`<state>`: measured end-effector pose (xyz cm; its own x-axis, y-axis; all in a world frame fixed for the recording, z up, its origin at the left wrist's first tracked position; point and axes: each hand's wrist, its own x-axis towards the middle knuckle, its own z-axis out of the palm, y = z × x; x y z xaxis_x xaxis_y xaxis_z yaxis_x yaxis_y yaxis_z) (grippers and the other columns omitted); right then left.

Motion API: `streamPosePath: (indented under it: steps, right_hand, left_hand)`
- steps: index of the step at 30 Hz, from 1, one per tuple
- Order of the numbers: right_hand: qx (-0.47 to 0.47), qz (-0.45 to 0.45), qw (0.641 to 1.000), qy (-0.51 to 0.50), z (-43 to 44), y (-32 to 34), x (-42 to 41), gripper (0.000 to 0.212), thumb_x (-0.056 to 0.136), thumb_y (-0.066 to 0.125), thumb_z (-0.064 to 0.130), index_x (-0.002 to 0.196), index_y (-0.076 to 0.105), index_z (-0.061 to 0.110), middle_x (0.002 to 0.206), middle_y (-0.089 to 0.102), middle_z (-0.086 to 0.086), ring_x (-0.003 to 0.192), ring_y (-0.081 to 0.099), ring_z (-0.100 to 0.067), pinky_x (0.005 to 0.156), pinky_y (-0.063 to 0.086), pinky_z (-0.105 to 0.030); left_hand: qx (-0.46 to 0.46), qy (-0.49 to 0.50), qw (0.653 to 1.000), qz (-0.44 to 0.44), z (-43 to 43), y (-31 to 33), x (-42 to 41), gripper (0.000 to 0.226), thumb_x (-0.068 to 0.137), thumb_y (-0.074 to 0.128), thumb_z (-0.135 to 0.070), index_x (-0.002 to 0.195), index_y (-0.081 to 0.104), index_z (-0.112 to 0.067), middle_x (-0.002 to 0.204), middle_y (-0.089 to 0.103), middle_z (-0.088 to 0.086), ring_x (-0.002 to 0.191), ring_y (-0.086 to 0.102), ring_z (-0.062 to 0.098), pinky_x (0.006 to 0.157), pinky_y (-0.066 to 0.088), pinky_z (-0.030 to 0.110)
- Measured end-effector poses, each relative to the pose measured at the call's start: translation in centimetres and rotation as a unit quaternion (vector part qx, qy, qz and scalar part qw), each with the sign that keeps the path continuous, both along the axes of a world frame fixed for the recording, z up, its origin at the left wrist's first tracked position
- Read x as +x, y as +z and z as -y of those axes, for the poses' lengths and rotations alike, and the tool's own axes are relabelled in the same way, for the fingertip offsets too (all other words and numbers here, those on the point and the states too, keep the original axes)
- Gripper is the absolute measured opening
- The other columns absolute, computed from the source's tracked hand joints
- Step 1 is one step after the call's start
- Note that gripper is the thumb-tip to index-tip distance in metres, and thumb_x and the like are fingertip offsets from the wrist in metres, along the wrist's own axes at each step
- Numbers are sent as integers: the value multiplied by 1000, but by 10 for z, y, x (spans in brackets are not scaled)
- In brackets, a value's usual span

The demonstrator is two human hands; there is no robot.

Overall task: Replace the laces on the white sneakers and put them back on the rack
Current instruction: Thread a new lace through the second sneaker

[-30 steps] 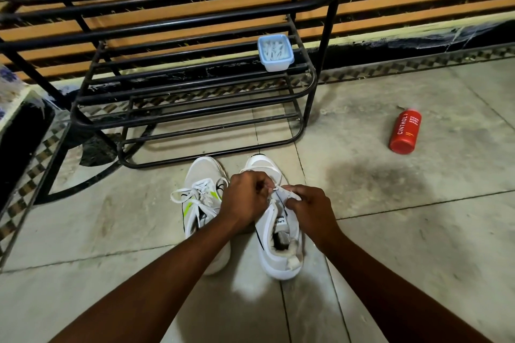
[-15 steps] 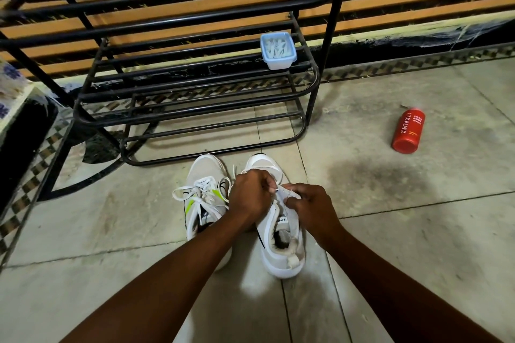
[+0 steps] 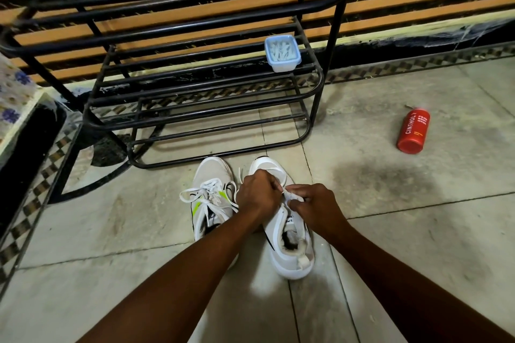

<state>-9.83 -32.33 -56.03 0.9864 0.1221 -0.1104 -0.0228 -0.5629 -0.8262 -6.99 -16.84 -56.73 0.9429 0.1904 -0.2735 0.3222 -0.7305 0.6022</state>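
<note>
Two white sneakers stand side by side on the floor tiles in front of the black metal rack (image 3: 317, 83). The left sneaker (image 3: 211, 192) has a white lace tied in a loose bow and a green stripe on its side. Over the right sneaker (image 3: 289, 248), my left hand (image 3: 257, 193) and my right hand (image 3: 315, 207) meet above the eyelets. Both pinch the white lace (image 3: 291, 195) between them. The toe and the heel opening of that shoe show; its laced middle is hidden under my hands.
A small blue-rimmed plastic box (image 3: 282, 53) with white pieces inside sits on a middle shelf of the rack. A red bottle (image 3: 413, 131) lies on the floor to the right. A patterned ledge (image 3: 16, 97) stands at the left. A slatted wall runs behind.
My hands stay on the right sneaker's lace with only small finger shifts. The view has tilted slightly, so the scene sits a little higher and to the right.
</note>
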Motion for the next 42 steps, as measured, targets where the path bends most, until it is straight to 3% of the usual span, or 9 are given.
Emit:
streamPosePath:
  steps: [4,7,11,17,22,27,32,37,42]
  right_hand:
    - [-5,10,1000,0,0,-2,1,26,83,73,5,107,79,12,111,75,2,94,61,2,76,35,6]
    - [-10,6,1000,-3,-2,-8,2,29,84,75,7,113,77,11,118,73,0,107,66,-10,80,35,6]
    - [-10,-2,1000,4,-1,-11,4,29,82,77,9,112,77,11,117,72,0,104,66,-10,81,38,4]
    - [7,22,999,-29,-2,-5,1,9,87,72,17,95,77,17,93,77,4,89,70,-11,85,52,-26]
    - [-4,75,997,-20,-1,-9,9,19,94,63,8,106,75,15,99,77,2,92,70,-13,83,47,-16]
    - [-54,57,996,39,-7,-3,27,14,85,66,3,80,76,11,81,75,-2,79,68,-16,70,37,-1]
    - [-110,88,986,89,-12,-7,33,22,77,50,24,73,65,9,70,68,-7,70,65,-30,66,44,-27]
    - [-108,102,986,71,-9,-6,32,32,76,44,36,86,55,7,76,66,-11,68,63,-31,64,52,-37]
    - [-39,124,991,25,-6,-4,32,8,79,53,7,83,47,11,77,60,-7,69,62,-25,63,52,-38]
  left_hand:
    - [-15,-10,999,-30,-3,5,5,9,69,77,-31,70,75,-39,79,74,-17,87,71,9,80,58,30]
    - [-24,6,999,-29,-2,6,4,17,72,78,-25,70,75,-42,74,74,-18,83,72,6,80,59,30]
    - [-82,40,995,-27,-2,7,3,11,73,75,-19,70,76,-30,67,74,-15,72,74,9,75,62,33]
    - [-164,118,979,-4,-2,9,2,17,81,73,2,78,74,-15,63,74,-8,64,73,7,65,59,23]
    - [-160,93,983,21,-2,8,-1,20,75,80,1,73,73,-18,64,74,-12,64,71,1,67,58,20]
    - [-146,53,986,60,-3,8,-9,15,70,69,-7,74,70,-21,67,74,-13,69,73,5,77,62,34]
    - [-146,24,988,49,-8,5,-11,22,64,65,-21,85,67,-26,74,74,-10,79,74,10,83,61,41]
    - [116,-62,987,87,-10,10,-20,27,87,75,-41,112,71,-31,120,64,-9,122,51,19,102,39,43]
    - [187,-90,973,104,-5,15,-27,24,90,69,-39,112,70,-31,124,60,-11,125,44,25,98,34,48]
